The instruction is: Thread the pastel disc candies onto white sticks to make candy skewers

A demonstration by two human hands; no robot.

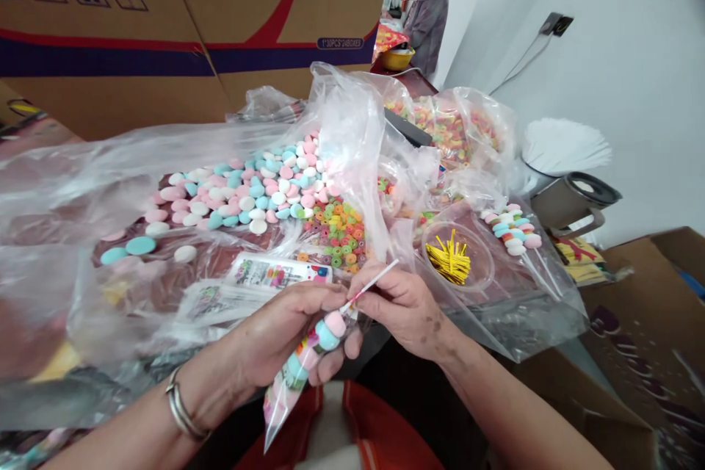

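My left hand (283, 323) is closed around a marshmallow skewer (329, 335) in a clear printed bag. Pink, blue and white pieces show through the bag, whose pointed end hangs down to the lower left. From the gathered bag neck a white stick (384, 275) sticks out to the upper right. My right hand (405, 308) pinches the neck where it wraps the stick; its fingertips partly hide what is there. Printed bags (258, 272) lie flat just beyond my left hand. Gold twist ties (450, 258) sit in a clear round tub (488, 272) beyond my right hand.
Loose marshmallows (242, 194) and ring candies (335, 231) lie on plastic sheeting. Uncovered skewers (512, 229) rest at right near a grey jug (573, 202) and white sticks (567, 143). A large carton (264, 7) stands behind. Another person (429, 18) works farther back.
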